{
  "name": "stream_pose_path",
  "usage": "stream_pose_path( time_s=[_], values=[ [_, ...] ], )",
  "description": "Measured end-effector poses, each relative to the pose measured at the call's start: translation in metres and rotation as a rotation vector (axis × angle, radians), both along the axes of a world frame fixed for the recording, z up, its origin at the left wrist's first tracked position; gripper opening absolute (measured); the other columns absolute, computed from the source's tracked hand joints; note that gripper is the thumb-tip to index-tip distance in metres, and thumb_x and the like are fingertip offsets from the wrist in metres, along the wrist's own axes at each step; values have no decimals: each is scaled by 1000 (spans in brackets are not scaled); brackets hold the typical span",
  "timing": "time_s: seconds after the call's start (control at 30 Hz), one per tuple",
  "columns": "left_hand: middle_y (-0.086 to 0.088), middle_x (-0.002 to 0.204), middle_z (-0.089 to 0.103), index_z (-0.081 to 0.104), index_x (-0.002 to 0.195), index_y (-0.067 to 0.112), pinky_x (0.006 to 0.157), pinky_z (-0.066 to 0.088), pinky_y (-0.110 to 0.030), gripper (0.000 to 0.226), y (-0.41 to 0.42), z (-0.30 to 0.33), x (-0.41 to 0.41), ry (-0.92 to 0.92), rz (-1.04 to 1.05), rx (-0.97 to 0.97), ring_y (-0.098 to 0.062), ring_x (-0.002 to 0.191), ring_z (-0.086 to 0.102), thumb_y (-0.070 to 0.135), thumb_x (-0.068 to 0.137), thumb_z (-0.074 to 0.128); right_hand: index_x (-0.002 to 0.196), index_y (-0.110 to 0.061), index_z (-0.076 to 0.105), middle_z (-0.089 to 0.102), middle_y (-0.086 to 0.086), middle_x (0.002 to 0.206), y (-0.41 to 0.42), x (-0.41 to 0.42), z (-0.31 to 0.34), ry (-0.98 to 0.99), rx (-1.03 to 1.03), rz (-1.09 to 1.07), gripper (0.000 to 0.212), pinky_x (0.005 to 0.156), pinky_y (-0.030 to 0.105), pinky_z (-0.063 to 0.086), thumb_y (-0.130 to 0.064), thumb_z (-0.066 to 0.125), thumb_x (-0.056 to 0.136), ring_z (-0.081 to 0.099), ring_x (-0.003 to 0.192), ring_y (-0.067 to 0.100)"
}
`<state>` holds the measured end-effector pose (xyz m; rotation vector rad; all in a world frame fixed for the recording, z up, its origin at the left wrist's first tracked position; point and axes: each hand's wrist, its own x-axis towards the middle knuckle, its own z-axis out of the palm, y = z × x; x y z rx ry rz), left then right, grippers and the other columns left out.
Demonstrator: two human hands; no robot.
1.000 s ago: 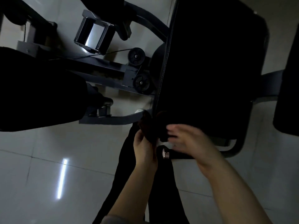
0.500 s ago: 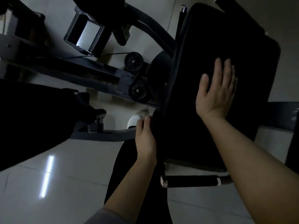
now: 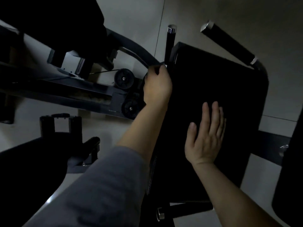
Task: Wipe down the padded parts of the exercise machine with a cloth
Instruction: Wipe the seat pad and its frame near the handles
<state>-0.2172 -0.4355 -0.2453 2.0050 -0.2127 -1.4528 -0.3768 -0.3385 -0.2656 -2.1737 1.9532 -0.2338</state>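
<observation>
The machine's large black seat pad [image 3: 221, 79] fills the middle and right of the view. My left hand [image 3: 157, 87] is at the pad's upper left edge with its fingers curled. It grips a dark cloth [image 3: 146, 78] that barely shows against the dark frame behind it. My right hand [image 3: 205, 136] lies flat on the pad's lower middle, fingers straight and together, holding nothing. A grey sleeve covers my left forearm.
Black grip handles stick out above the pad [image 3: 170, 45] [image 3: 227, 43] and below it [image 3: 185, 210]. Two black pulleys [image 3: 123, 78] sit on the grey frame to the left. Another dark pad [image 3: 24, 169] is at lower left, one more [image 3: 288, 177] at the right edge. Pale tiled floor lies beneath.
My left hand slid with the cloth up the pad's left edge from the lower corner. My right hand left the cloth and now lies flat on the pad.
</observation>
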Motion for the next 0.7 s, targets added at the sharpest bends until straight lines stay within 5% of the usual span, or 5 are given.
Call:
stream_pose_path(
  time_s=[0.17, 0.3, 0.33, 0.5, 0.7],
  values=[
    [-6, 81, 64, 65, 94, 15, 78, 46, -33, 29, -32, -21, 17, 275, 107, 1, -23, 79, 62, 40, 89, 51, 143, -10, 32, 31, 17, 150, 1, 0, 0, 15, -5, 1, 56, 115, 50, 20, -39, 25, 96, 26, 140, 33],
    [-6, 130, 59, 54, 128, 33, 104, 41, -49, 92, 18, -48, 4, 291, 149, 130, -28, 118, 57, 90, 57, 48, 142, -9, 33, 31, 18, 149, 1, -1, -1, 20, 3, 6, 57, 114, 51, 20, -41, 24, 95, 26, 140, 33],
    [-5, 134, 56, 49, 132, 36, 106, 39, -50, 93, 33, -43, 2, 273, 152, 161, -28, 121, 54, 91, 57, 41, 142, -9, 33, 32, 18, 149, 1, -1, 0, 24, 5, 3, 57, 114, 51, 21, -41, 24, 95, 26, 139, 33],
    [-9, 132, 54, 44, 135, 22, 107, 36, -50, 46, 37, -7, -6, 93, 127, 208, -31, 120, 50, 44, 99, 26, 141, -10, 34, 33, 18, 148, 0, -1, 1, 33, 14, -5, 56, 113, 52, 23, -40, 24, 95, 27, 139, 33],
    [-2, 116, 60, 54, 114, 17, 88, 41, -36, 40, -68, 11, -6, -409, -122, -137, -23, 109, 54, 49, 93, 43, 142, -14, 34, 32, 15, 150, -1, -3, 2, 13, 38, -19, 57, 115, 48, 19, -44, 21, 95, 24, 141, 31]
  ],
)
